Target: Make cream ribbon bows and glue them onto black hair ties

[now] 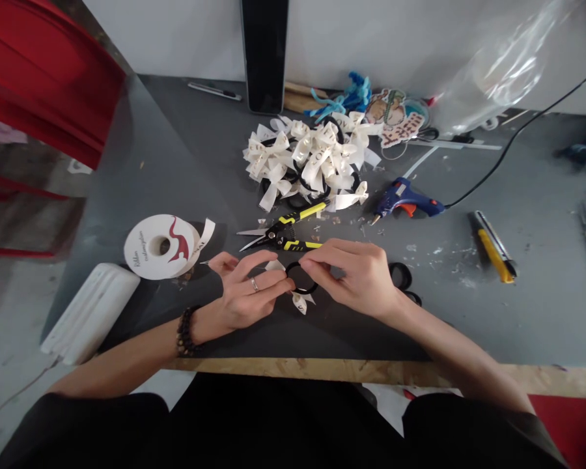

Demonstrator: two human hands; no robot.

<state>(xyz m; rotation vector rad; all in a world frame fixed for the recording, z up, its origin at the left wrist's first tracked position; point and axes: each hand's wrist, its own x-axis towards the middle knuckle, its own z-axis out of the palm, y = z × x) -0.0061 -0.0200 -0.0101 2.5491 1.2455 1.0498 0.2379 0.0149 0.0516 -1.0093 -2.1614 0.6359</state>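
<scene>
My left hand and my right hand meet over the grey table near its front edge. Between their pinched fingertips they hold a black hair tie with a short piece of white ribbon looped on it. A ring shows on my left hand and a dark bead bracelet on that wrist. Just beyond the fingers lie black and yellow scissors, blades pointing left. A spool of white ribbon lies flat to the left of my left hand.
A pile of finished white ribbon bows on black ties sits mid-table. A blue glue gun with a black cord, a yellow utility knife, spare black ties, a white ribbed object and a dark upright panel surround it.
</scene>
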